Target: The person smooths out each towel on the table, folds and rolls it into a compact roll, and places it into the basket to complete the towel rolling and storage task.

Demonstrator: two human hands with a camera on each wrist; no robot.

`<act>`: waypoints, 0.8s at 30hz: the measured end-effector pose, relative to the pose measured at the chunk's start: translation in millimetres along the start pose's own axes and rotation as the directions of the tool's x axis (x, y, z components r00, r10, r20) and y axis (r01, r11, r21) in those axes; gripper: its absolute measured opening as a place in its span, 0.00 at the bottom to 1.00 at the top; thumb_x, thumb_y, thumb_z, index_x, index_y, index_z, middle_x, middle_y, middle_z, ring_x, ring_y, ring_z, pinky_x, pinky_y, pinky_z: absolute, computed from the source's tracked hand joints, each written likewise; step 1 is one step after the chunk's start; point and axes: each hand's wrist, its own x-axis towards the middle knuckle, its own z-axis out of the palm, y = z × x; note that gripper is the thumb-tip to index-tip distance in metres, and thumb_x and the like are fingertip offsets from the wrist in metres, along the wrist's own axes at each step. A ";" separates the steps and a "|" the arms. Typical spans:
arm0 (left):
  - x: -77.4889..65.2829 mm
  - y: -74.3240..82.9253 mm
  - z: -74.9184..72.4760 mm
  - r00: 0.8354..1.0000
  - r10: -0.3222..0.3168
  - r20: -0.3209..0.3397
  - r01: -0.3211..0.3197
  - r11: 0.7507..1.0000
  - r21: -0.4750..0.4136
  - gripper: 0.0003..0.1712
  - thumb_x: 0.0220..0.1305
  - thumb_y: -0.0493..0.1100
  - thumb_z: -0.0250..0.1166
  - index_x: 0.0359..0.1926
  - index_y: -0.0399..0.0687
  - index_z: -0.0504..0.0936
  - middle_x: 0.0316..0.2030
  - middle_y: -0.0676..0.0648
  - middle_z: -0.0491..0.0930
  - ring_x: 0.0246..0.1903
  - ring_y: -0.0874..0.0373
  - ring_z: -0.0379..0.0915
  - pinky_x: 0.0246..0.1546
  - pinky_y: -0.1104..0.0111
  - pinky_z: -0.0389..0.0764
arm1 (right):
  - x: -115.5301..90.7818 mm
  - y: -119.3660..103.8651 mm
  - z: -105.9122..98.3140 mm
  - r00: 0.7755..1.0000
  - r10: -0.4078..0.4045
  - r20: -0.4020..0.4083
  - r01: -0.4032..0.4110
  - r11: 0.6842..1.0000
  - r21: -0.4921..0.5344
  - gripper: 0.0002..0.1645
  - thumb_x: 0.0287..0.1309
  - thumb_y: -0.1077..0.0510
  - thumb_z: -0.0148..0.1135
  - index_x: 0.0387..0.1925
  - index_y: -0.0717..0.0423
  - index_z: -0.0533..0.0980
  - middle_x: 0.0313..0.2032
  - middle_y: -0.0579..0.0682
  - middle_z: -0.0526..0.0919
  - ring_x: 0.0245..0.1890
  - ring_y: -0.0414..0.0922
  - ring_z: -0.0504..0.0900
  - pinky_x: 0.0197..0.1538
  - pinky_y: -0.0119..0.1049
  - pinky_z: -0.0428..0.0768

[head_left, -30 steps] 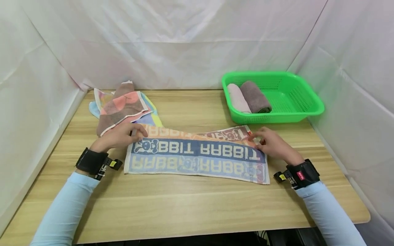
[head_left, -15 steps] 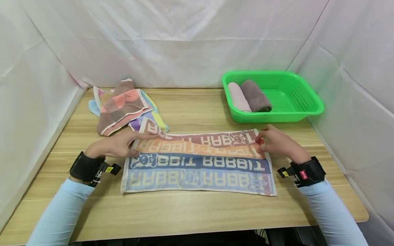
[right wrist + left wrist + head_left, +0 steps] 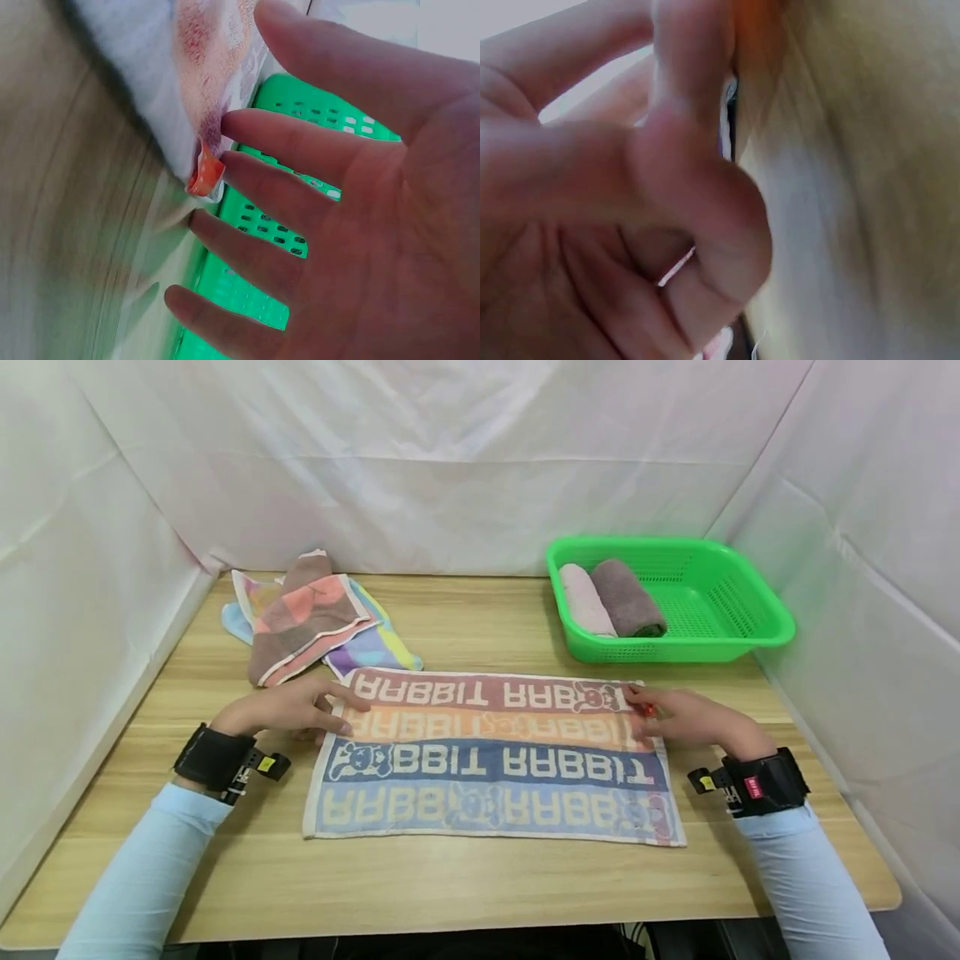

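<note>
A rectangular towel (image 3: 487, 760) lies spread flat on the table, striped in brownish red, orange, dark blue and light blue, its lettering upside down. My left hand (image 3: 288, 706) rests at its upper left edge, index finger and thumb apart over the cloth. In the left wrist view that hand's bent fingers (image 3: 697, 172) fill much of the picture, close to the wooden surface. At the upper right corner, my right hand (image 3: 690, 718) touches the towel's edge. Its fingers (image 3: 285, 142) are spread and straight in the right wrist view, tips beside a small red tag (image 3: 205, 176).
A green plastic basket (image 3: 735, 647) stands at the back right, holding a rolled pale pink towel (image 3: 587, 602) and a rolled grey-brown towel (image 3: 628, 600). Crumpled colourful towels (image 3: 315, 618) lie at the back left, just beyond the spread towel. White cloth walls enclose the table (image 3: 480, 893).
The towel's far part, folded over earlier, has been opened out flat, and its near edge has come closer to me. Both hands have moved slightly outward and loosened from the cloth.
</note>
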 end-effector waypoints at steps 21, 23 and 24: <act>45.1 11.4 -3.6 0.914 0.118 -0.388 0.106 0.854 0.509 0.17 0.56 0.40 0.78 0.46 0.43 0.86 0.38 0.44 0.83 0.40 0.49 0.75 0.44 0.57 0.74 | 48.0 19.1 -0.8 0.968 0.025 -0.252 -0.077 0.977 -0.199 0.22 0.56 0.54 0.75 0.51 0.57 0.83 0.41 0.55 0.86 0.45 0.58 0.84 0.51 0.59 0.79; 46.8 12.1 -5.1 0.916 0.119 -0.384 0.106 0.850 0.516 0.21 0.54 0.39 0.79 0.49 0.42 0.86 0.41 0.42 0.83 0.42 0.47 0.74 0.45 0.56 0.74 | 48.4 19.0 0.0 0.965 0.033 -0.259 -0.089 0.974 -0.207 0.24 0.54 0.54 0.76 0.53 0.56 0.83 0.44 0.58 0.87 0.47 0.61 0.84 0.51 0.61 0.79; 47.7 12.2 -6.1 0.918 0.118 -0.378 0.104 0.850 0.517 0.23 0.52 0.38 0.80 0.50 0.41 0.85 0.41 0.42 0.82 0.42 0.47 0.73 0.45 0.56 0.73 | 48.2 19.0 0.4 0.965 0.041 -0.258 -0.097 0.973 -0.210 0.26 0.54 0.53 0.76 0.55 0.56 0.83 0.47 0.60 0.87 0.50 0.62 0.83 0.53 0.62 0.79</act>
